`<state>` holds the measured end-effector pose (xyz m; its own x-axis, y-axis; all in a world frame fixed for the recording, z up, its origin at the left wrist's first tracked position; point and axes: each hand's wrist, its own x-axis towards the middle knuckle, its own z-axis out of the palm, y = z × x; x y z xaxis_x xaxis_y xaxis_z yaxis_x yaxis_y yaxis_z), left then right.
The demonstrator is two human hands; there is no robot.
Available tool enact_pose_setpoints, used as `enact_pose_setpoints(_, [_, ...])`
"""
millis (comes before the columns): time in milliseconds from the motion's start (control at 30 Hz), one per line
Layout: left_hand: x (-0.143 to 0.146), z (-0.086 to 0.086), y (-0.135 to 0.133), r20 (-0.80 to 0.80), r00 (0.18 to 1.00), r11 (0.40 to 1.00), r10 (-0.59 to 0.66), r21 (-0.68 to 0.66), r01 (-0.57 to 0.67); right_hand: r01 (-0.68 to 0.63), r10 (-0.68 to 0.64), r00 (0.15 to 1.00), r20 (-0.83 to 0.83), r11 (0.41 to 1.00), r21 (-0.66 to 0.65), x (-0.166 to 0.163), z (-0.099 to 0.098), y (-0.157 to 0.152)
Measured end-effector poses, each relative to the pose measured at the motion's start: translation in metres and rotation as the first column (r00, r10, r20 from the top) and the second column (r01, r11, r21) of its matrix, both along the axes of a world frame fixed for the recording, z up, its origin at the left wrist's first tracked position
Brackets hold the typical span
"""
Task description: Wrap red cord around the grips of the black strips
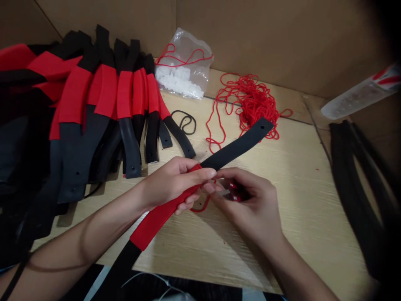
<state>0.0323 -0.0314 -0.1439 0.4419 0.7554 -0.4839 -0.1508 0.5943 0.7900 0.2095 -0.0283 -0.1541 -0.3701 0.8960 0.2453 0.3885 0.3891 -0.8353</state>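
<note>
1. From my remote seat, I had the left hand (171,184) at the middle of the view, its fingers gripping a red-and-black strap (156,219).
2. That strap slanted above the desk (300,184), one black end toward 7–8 o'clock, the other, with a small hole, toward 1–2.
3. My right hand (255,205), just to the 4 o'clock side, had its fingers wrapped around scissors (232,195), pale blades showing.
4. Its thumb and forefinger came close to the strap; I couldn't tell whether they pinched anything there.
5. A loop of red cord (205,207) hung beneath the strap, toward 6.
6. Farther out, I saw piled straps (103,92) at 10, a clear bag (196,46) of white pieces (178,79) at 12, and tangled red cord (257,102) at 1.
7. Black strips (347,184) lay at 3.
</note>
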Motion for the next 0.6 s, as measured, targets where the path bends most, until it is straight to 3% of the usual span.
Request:
enact_pose_setpoints(267, [0.001,-0.002,0.0,0.032,0.999,0.998,-0.004,-0.056,0.006,-0.075,0.07,0.996,-0.053,0.991,-0.109,0.0,0.002,0.0])
enact_pose_setpoints(467, [0.0,0.002,0.0,0.005,0.999,0.989,0.044,-0.142,-0.043,-0.049,0.02,0.993,-0.116,0.965,-0.257,-0.003,0.009,0.0])
enact_pose_setpoints(600, [-0.001,0.004,0.001,0.046,0.999,0.973,0.025,-0.232,-0.013,-0.03,-0.004,0.995,-0.103,0.946,-0.323,-0.004,0.011,0.003])
